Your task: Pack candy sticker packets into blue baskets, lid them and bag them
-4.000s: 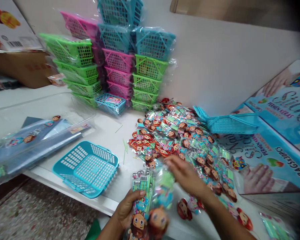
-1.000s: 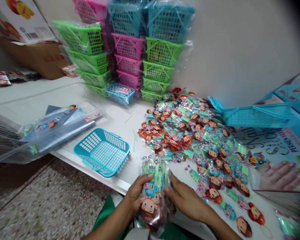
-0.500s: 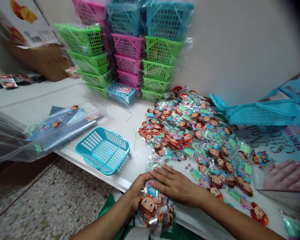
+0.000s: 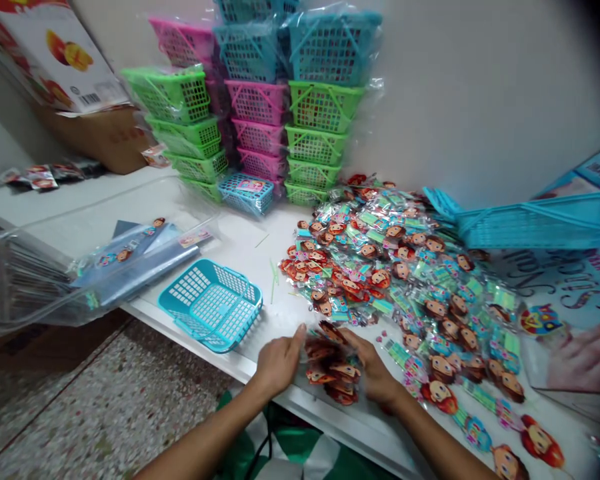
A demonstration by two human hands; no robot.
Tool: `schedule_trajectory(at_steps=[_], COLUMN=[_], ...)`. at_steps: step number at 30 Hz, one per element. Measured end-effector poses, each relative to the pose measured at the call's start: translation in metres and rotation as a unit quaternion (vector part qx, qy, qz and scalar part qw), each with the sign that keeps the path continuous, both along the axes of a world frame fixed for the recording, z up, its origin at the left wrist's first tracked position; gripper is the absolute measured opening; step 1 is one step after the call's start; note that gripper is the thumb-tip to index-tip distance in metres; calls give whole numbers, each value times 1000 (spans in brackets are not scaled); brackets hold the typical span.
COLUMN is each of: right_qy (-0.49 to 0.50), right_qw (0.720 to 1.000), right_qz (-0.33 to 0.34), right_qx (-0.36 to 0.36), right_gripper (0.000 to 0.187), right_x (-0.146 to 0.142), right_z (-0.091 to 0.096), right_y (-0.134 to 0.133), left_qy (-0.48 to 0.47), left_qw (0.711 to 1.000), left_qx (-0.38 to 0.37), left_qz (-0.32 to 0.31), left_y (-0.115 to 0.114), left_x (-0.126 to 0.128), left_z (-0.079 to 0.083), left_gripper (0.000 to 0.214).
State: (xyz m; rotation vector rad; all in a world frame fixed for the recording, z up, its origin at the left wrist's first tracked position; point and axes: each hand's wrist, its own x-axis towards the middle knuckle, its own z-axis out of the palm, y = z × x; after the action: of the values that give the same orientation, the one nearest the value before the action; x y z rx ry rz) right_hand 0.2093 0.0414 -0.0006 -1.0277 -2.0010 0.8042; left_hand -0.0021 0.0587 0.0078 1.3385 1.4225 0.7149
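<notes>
A bundle of wrapped cartoon-head candy packets (image 4: 331,370) stands on end near the front edge of the white table (image 4: 240,240). My left hand (image 4: 279,363) presses its left side, fingers curled against it. My right hand (image 4: 375,373) clasps its right side. Just beyond spreads a big heap of the same packets (image 4: 395,267). An empty teal basket (image 4: 211,303) lies flat to the left of my left hand.
Stacks of green, pink and teal baskets (image 4: 260,107) in plastic stand against the wall. A teal basket (image 4: 525,217) lies on its side at right, above a blue printed box (image 4: 570,293). A clear plastic bag of sheets (image 4: 80,267) lies at left. A cardboard carton (image 4: 95,133) is far left.
The bundle went from lying flat under my right palm at the table edge to standing upright on the table, squeezed between both hands. The view shifted slightly left.
</notes>
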Motion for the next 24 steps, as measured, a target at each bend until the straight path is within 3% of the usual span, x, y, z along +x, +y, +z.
schedule_trajectory(at_steps=[2, 5, 9, 12, 15, 20, 24], right_qy=[17, 67, 156, 191, 177, 154, 145], right_qw=[999, 994, 971, 962, 963, 961, 962], right_qz=[-5, -3, -43, -95, -105, -120, -126], right_qx=[-30, -87, -174, -173, -177, -199, -192], right_gripper=[55, 60, 74, 91, 95, 75, 51], right_x=[1, -1, -9, -15, -17, -12, -9], right_z=[-2, -3, -3, -7, -16, -35, -40], right_y=[0, 1, 1, -2, -6, -8, -6], left_qy=[10, -111, -219, -231, -236, -254, -264], left_qw=[996, 979, 965, 960, 961, 963, 953], left_qx=[77, 155, 97, 96, 93, 87, 74], left_qz=[34, 74, 110, 122, 111, 33, -127], left_y=[2, 7, 9, 10, 14, 20, 18], left_x=[3, 17, 44, 55, 58, 44, 16], left_z=[1, -3, -14, -19, -22, -27, -25], left_gripper=[43, 51, 60, 57, 52, 56, 77])
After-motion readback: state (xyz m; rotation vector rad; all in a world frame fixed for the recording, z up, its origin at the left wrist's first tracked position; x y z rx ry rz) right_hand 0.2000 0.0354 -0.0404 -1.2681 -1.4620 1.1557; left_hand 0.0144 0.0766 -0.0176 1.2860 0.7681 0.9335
